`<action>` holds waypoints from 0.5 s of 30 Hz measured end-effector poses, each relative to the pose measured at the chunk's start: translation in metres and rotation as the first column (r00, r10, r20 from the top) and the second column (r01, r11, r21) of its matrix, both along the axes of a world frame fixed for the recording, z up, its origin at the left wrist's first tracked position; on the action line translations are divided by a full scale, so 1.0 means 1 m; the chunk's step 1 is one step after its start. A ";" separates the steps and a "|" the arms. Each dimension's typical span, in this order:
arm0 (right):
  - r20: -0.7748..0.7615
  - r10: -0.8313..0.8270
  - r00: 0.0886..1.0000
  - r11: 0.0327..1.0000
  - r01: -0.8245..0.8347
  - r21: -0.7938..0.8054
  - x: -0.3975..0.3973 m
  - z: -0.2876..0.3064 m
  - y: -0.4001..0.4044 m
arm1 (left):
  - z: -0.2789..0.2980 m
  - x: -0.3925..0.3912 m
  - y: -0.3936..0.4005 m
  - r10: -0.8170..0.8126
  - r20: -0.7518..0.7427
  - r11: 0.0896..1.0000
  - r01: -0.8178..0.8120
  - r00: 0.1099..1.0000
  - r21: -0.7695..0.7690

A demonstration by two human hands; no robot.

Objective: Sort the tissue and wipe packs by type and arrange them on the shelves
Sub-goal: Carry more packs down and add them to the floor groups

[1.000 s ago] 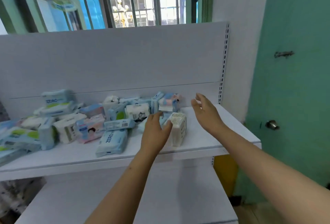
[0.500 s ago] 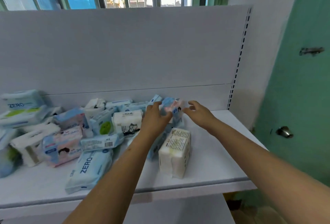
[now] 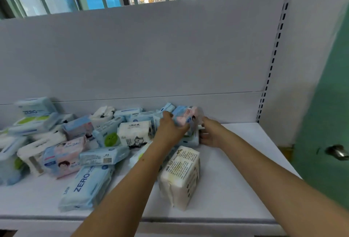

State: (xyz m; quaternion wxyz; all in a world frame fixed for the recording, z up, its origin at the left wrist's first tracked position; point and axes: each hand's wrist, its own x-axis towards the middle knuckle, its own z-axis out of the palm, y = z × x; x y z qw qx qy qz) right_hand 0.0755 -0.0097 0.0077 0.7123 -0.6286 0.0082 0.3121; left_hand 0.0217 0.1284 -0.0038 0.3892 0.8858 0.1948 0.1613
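A jumble of tissue and wipe packs covers the left half of the white shelf point(image 3: 245, 161). My left hand point(image 3: 171, 130) grips a pink-and-blue pack point(image 3: 186, 115) at the pile's right end, near the back panel. My right hand point(image 3: 210, 134) reaches in from the right and holds a light blue pack point(image 3: 189, 141) just below it, fingers curled at its edge. A cream pack with printed text point(image 3: 181, 175) stands in front of both hands. A blue ZERO pack point(image 3: 87, 185) lies near the front edge, and a white pack with a cat drawing point(image 3: 135, 134) sits left of my left hand.
The shelf's right part is bare white surface. A grey back panel point(image 3: 151, 57) rises behind the pile, with a slotted upright point(image 3: 272, 63) at its right. A green door point(image 3: 332, 104) with a metal knob point(image 3: 338, 151) stands to the right. Barred windows are above.
Both hands went forward from near the cream pack to the back of the pile. The left hand took the pink-and-blue pack and the right closed in on the pack below. The view moved closer.
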 end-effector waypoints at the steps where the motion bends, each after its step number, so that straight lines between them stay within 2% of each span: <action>1: -0.003 -0.006 1.000 1.000 0.006 -0.007 0.005 -0.004 -0.001 | -0.003 0.000 0.001 0.010 0.022 0.997 -0.008 1.000 -0.071; 4: 0.001 -0.015 1.000 0.999 0.015 -0.029 0.015 -0.005 0.001 | -0.005 -0.002 0.006 0.056 0.069 0.961 -0.035 0.996 -0.273; 6: 0.085 0.006 0.996 0.992 0.005 -0.127 0.023 -0.007 0.006 | -0.001 -0.004 0.009 0.056 0.088 0.931 -0.020 0.995 -0.363; 8: 0.241 0.008 0.970 0.980 0.041 -0.196 0.029 -0.002 0.010 | 0.008 -0.006 0.009 0.047 0.104 0.895 0.004 0.993 -0.446; 11: 0.420 0.017 0.907 0.997 0.014 -0.071 0.035 0.007 0.011 | 0.023 -0.007 0.008 0.050 0.115 0.827 0.024 0.992 -0.562; 13: 0.446 0.060 0.893 0.998 -0.069 0.005 0.038 0.013 0.006 | 0.036 -0.010 0.009 0.080 0.112 0.767 0.010 0.990 -0.641; 15: 0.387 0.155 0.909 0.984 -0.177 0.021 0.041 0.019 0.000 | 0.047 -0.018 0.009 0.076 0.116 0.684 0.033 0.990 -0.728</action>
